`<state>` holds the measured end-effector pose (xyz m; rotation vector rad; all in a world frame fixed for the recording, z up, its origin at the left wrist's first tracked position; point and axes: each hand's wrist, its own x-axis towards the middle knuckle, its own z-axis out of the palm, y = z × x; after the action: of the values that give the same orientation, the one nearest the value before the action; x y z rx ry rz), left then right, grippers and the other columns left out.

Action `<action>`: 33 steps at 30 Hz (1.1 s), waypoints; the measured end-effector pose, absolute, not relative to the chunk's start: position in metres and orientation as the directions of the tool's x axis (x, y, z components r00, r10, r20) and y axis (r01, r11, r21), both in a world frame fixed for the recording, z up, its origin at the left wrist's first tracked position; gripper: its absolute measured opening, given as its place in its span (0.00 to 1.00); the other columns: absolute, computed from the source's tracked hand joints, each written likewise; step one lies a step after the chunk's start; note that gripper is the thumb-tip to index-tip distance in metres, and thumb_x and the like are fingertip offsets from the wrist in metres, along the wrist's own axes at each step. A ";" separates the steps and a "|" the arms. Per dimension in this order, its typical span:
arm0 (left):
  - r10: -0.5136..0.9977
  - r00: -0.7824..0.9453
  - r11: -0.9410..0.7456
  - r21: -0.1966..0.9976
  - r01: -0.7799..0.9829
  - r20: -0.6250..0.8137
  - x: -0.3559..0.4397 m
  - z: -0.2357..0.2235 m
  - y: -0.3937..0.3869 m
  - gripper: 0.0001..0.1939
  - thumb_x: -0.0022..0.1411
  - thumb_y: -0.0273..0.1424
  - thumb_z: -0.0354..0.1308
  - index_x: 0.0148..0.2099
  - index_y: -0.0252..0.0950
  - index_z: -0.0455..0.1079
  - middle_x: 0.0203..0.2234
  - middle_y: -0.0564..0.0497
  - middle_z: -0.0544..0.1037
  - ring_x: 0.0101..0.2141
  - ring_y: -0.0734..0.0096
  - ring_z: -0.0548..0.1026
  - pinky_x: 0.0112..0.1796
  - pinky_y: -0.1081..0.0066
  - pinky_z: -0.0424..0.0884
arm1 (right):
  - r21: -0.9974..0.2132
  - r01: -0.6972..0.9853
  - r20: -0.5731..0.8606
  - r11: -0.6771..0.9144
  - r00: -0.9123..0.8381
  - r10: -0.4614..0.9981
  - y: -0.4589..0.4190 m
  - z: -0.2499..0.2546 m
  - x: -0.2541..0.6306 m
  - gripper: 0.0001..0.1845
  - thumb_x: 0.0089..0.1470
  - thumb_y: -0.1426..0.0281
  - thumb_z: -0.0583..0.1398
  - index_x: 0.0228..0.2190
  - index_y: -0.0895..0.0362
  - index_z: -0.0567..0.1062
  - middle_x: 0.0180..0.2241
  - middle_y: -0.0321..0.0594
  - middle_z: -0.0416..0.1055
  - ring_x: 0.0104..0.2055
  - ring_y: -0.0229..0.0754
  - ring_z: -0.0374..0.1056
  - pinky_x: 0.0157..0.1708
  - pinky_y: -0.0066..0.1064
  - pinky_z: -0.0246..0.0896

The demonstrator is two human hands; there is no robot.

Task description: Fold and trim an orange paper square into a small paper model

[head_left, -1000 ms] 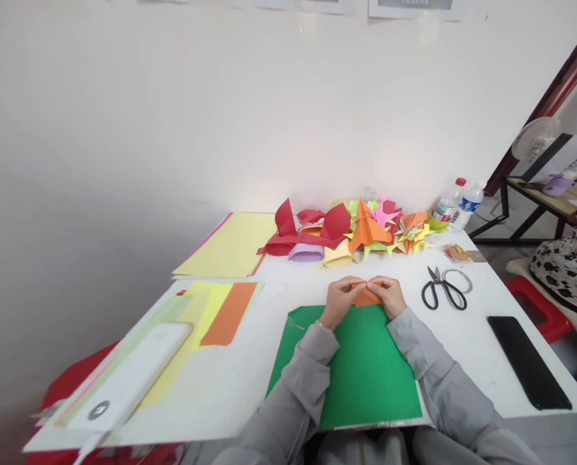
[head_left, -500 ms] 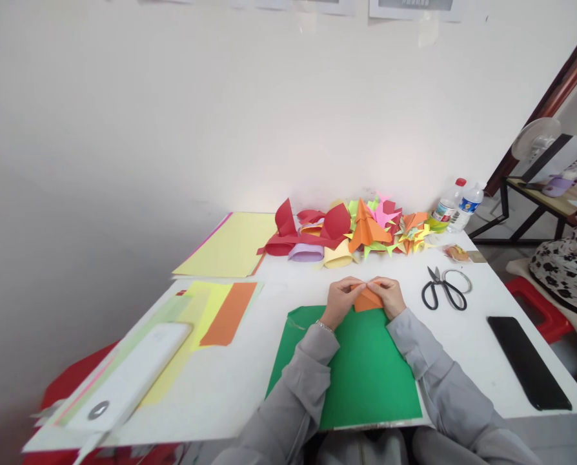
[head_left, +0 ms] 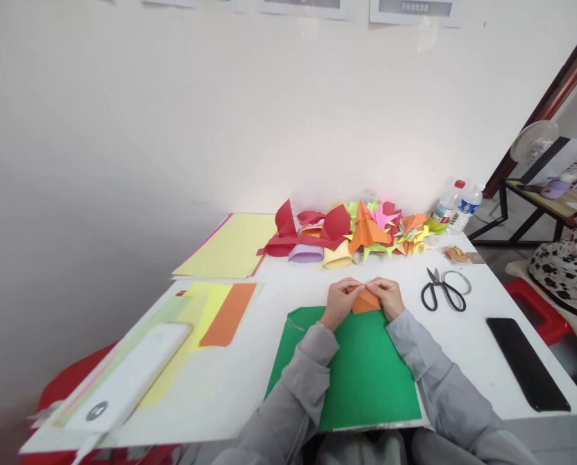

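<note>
Between my two hands is a folded piece of orange paper [head_left: 366, 302], its lower edge over the top of a green sheet [head_left: 370, 368]. My left hand [head_left: 339, 302] pinches the paper's upper left side, fingers closed. On the upper right side, my right hand [head_left: 386, 297] pinches it too, with the fingertips of both hands almost meeting at the top. The fingers cover the upper part of the paper, so its folds there are hidden.
Behind my hands lie red paper shapes [head_left: 283, 244], an orange paper plane [head_left: 366, 229] and paper stars. Scissors [head_left: 443, 290], a black phone [head_left: 528, 363] and two bottles [head_left: 465, 210] are on the right. Leftward are a white power bank [head_left: 133, 374], orange strip [head_left: 228, 314] and yellow sheets [head_left: 230, 245].
Both hands keep their pinch on the orange paper, and slightly more of its face shows below the fingers. The whole view has shifted very slightly.
</note>
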<state>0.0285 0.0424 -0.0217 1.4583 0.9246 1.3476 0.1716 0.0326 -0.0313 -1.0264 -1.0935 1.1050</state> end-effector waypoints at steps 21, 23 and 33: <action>0.972 0.127 -0.189 0.980 -0.065 0.196 0.029 -0.022 0.042 0.07 0.47 0.32 0.64 0.24 0.33 0.75 0.21 0.51 0.77 0.26 0.70 0.71 0.30 0.72 0.66 | -0.975 -0.215 0.033 0.055 0.107 0.994 0.033 -0.032 0.170 0.12 0.35 0.62 0.70 0.19 0.56 0.76 0.18 0.33 0.70 0.21 0.35 0.61 0.24 0.28 0.55; 0.976 0.113 -0.178 0.981 -0.077 0.186 0.030 -0.022 0.042 0.07 0.46 0.32 0.65 0.24 0.33 0.75 0.21 0.51 0.76 0.25 0.70 0.71 0.30 0.72 0.65 | -0.974 -0.225 0.017 0.042 0.110 0.994 0.033 -0.033 0.170 0.13 0.35 0.61 0.70 0.18 0.57 0.75 0.17 0.32 0.70 0.20 0.35 0.60 0.23 0.28 0.55; 0.985 0.091 -0.129 0.977 -0.170 0.146 0.029 -0.024 0.045 0.09 0.43 0.34 0.67 0.22 0.33 0.75 0.17 0.53 0.73 0.21 0.74 0.67 0.25 0.74 0.63 | -0.974 -0.222 0.017 0.036 0.087 0.996 0.034 -0.034 0.171 0.14 0.34 0.60 0.70 0.20 0.56 0.76 0.20 0.33 0.71 0.23 0.36 0.62 0.26 0.29 0.58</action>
<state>0.0294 0.0448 -0.0245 1.2322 0.9443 1.3048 0.1710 0.0343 -0.0337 -1.0629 -0.9949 1.2257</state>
